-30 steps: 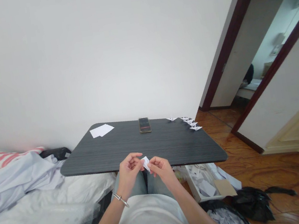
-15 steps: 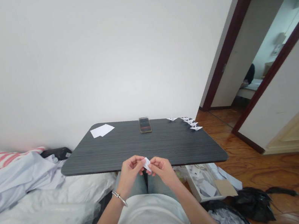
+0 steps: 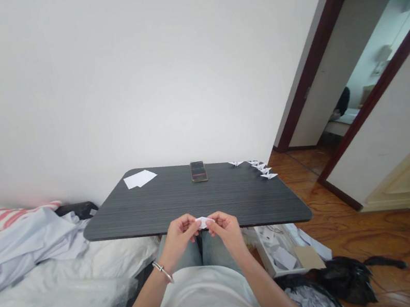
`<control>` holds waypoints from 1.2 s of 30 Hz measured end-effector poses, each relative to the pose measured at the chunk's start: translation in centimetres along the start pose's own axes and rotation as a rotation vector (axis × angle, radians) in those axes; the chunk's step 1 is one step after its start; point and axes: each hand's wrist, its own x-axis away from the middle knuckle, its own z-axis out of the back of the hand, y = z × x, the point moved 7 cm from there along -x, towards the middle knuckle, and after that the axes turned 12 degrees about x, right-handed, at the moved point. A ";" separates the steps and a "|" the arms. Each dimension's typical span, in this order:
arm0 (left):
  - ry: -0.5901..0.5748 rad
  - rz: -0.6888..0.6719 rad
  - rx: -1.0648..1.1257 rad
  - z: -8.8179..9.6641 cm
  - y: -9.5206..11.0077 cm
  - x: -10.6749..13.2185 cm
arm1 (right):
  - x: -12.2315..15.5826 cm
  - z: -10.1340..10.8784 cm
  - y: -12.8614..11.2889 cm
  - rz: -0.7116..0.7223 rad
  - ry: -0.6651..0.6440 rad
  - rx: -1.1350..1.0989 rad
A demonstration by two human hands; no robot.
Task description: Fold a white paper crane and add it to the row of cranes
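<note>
A small folded piece of white paper is stretched sideways between my two hands at the near edge of the dark table. My left hand, with a silver bracelet at the wrist, pinches its left end. My right hand pinches its right end between thumb and fingers. The fingertips cover both ends of the paper. Several folded white paper cranes stand in a row at the table's right edge. Flat sheets of white paper lie overlapping at the far left corner.
A phone on a stand is at the table's back middle, near the wall. Below right are a box of papers, a black bag with crumpled paper and another black bag. A bed with clothes lies left.
The folded paper has turned from a tilted, upright position to lying level between my hands. My right hand has shifted slightly right, so my hands are a little farther apart.
</note>
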 end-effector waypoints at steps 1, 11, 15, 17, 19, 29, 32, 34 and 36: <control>0.009 -0.006 0.010 0.0 0.1 0.0 | 0.0 0.0 0.0 0.002 -0.001 0.001; 0.011 -0.021 -0.009 -0.4 0.7 0.3 | 0.3 -0.2 -0.3 -0.024 -0.013 -0.056; -0.015 -0.031 -0.023 -0.5 0.8 0.4 | 0.3 -0.2 -0.3 -0.028 -0.010 -0.052; -0.026 -0.027 -0.030 -0.6 0.8 0.4 | 0.3 -0.2 -0.4 -0.029 -0.011 -0.046; -0.048 -0.011 -0.037 -0.7 0.7 0.4 | 0.3 -0.2 -0.5 -0.024 -0.002 -0.046; -0.143 0.072 -0.061 -1.3 -1.0 0.5 | 0.1 0.3 -0.5 0.016 0.050 -0.064; -0.117 0.048 -0.040 -1.3 -0.8 0.5 | 0.2 0.3 -0.6 0.012 0.043 -0.033; -0.095 0.041 -0.020 -1.3 -0.7 0.4 | 0.2 0.3 -0.6 0.007 0.037 -0.014; -0.082 0.033 -0.007 -1.2 -0.6 0.4 | 0.2 0.3 -0.7 0.007 0.040 -0.011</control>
